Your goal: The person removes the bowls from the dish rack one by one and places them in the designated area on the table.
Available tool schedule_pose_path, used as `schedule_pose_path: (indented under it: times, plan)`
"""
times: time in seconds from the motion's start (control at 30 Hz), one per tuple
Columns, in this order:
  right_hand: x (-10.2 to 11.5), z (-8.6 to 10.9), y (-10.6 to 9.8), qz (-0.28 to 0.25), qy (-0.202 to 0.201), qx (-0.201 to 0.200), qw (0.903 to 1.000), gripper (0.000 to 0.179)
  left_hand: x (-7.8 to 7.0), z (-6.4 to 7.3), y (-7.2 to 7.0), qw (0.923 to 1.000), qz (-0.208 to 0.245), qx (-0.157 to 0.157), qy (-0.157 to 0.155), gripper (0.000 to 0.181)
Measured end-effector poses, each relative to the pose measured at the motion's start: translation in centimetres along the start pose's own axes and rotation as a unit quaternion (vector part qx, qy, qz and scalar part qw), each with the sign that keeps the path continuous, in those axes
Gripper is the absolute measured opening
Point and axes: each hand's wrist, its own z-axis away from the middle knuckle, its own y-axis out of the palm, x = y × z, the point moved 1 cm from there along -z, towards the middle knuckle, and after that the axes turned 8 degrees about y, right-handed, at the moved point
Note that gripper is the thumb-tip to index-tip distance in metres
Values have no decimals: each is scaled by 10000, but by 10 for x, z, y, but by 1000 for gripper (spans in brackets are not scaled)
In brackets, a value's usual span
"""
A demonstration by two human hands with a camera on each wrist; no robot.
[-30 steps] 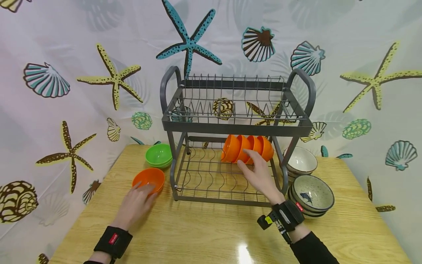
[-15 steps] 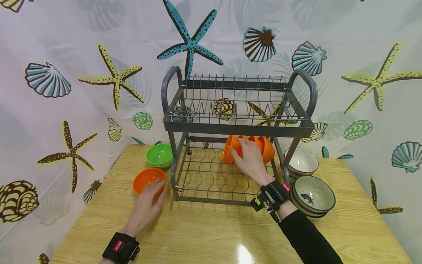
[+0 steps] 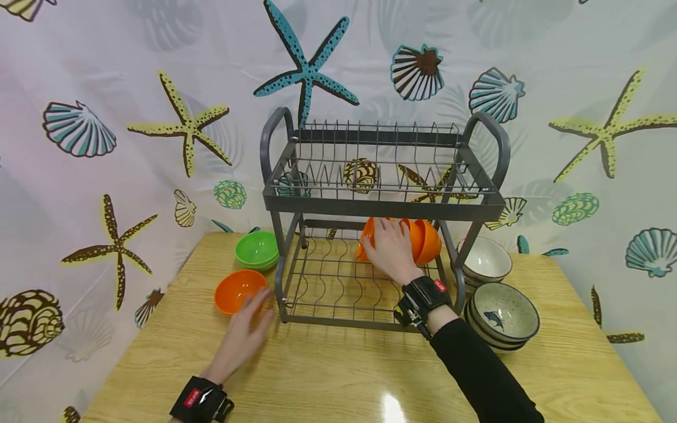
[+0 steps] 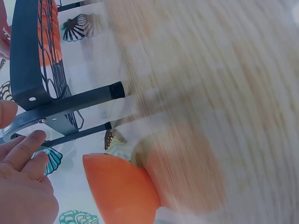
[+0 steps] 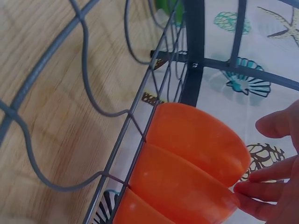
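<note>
My right hand (image 3: 390,251) is inside the lower tier of a dark two-tier dish rack (image 3: 383,207). Its fingertips meet the edges of a row of orange bowls (image 3: 426,242) standing on their sides. In the right wrist view the thumb (image 5: 275,125) stays apart from the nearest orange bowl (image 5: 196,140), and the fingers lie extended at the bowls' edge. My left hand (image 3: 244,339), relaxed and holding nothing, hovers by the rack's front left leg. Beside it on the table sits a single orange bowl (image 3: 231,292), also visible in the left wrist view.
Green bowls (image 3: 257,249) are nested behind the single orange bowl, left of the rack. To the rack's right stand white bowls (image 3: 486,258) and a stack of speckled bowls (image 3: 510,308). A patterned cloth (image 3: 158,47) hangs behind the wooden table (image 3: 317,376).
My right hand has moved left along the orange row, reaching the leftmost bowls. The left hand has drawn back from the single orange bowl, rightward and toward me. The bowls look unmoved.
</note>
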Motion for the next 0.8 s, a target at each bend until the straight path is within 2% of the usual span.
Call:
schedule_pose_path:
  times: [0.13, 0.33, 0.5, 0.8]
  plan:
    - [4, -5, 5, 417, 208, 185, 9987, 58, -2, 0, 1, 10000, 56, -16, 64, 47]
    - [10, -13, 13, 1008, 439, 78, 9939, 58, -4, 0, 3, 9995, -4, -88, 317, 48]
    - [13, -20, 21, 1421, 649, 109, 9877, 58, -4, 1, 4, 9996, 86, -18, 257, 49]
    - [18, -29, 30, 1386, 680, 158, 9879, 50, -4, 3, 3, 9998, 109, -106, 149, 50]
